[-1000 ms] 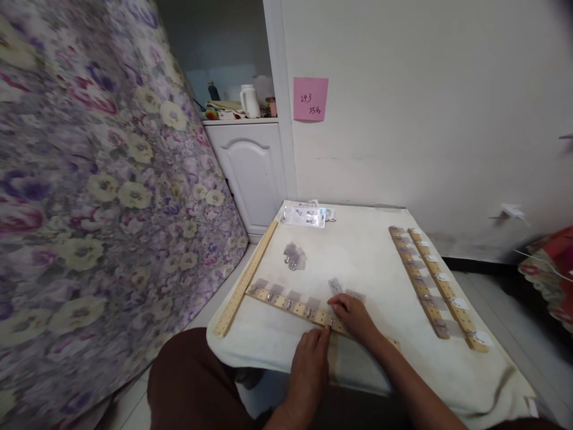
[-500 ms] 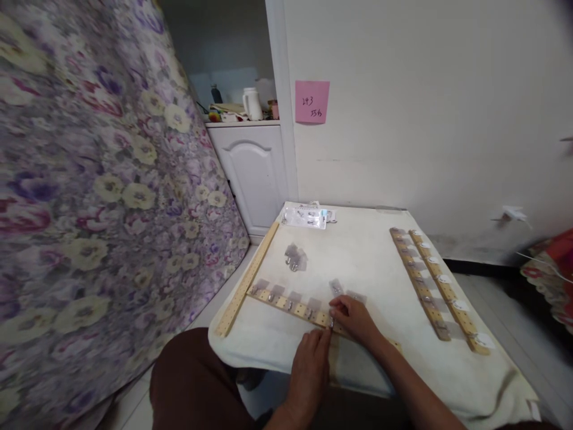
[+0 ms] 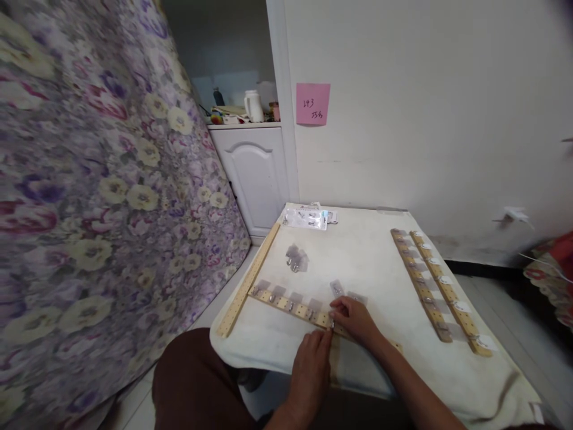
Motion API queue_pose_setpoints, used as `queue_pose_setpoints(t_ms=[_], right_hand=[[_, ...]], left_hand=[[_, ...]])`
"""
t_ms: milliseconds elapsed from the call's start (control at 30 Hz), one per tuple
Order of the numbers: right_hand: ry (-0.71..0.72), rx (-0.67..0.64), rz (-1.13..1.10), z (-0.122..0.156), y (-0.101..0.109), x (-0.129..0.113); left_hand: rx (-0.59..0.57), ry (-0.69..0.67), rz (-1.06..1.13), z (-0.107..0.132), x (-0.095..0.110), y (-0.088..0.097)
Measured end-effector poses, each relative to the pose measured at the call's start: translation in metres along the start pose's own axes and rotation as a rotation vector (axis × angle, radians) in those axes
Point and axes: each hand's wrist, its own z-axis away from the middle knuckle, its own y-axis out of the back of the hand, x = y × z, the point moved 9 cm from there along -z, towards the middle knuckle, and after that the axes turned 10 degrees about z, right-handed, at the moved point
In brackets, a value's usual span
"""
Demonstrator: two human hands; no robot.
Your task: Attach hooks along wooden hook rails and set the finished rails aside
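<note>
A pale wooden strip with holes (image 3: 280,303) lies slantwise near the front of the table, with several small metal hooks on clear plastic backings set along it. My right hand (image 3: 355,316) reaches over the strip, thumb and forefinger pinched around a small metal hook (image 3: 332,324); its backing is mostly covered by the fingers. On the near side, my left hand (image 3: 310,370) presses its closed fingertips against the strip's front edge, right beside that hook. Just beyond my right hand are two loose clear-backed pieces, one a hook (image 3: 336,288).
A small pile of clear-backed hooks (image 3: 296,259) lies left of centre on the cloth-covered table (image 3: 358,239). A bare wooden strip (image 3: 250,278) runs along the left edge; two hook-lined strips (image 3: 421,280) lie at right. Plastic packaging (image 3: 304,218) sits at the back.
The view has shifted very slightly. Both hands stay at the same spot on the strip, with almost no visible movement.
</note>
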Motion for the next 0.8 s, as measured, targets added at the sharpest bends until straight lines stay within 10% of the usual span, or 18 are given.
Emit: queue_pose_setpoints(t_ms=[800], right_hand=[[0.068,0.101,-0.061,0.006,0.011,-0.005]], left_hand=[[0.005,0.005,0.044,0.002,-0.003,0.001]])
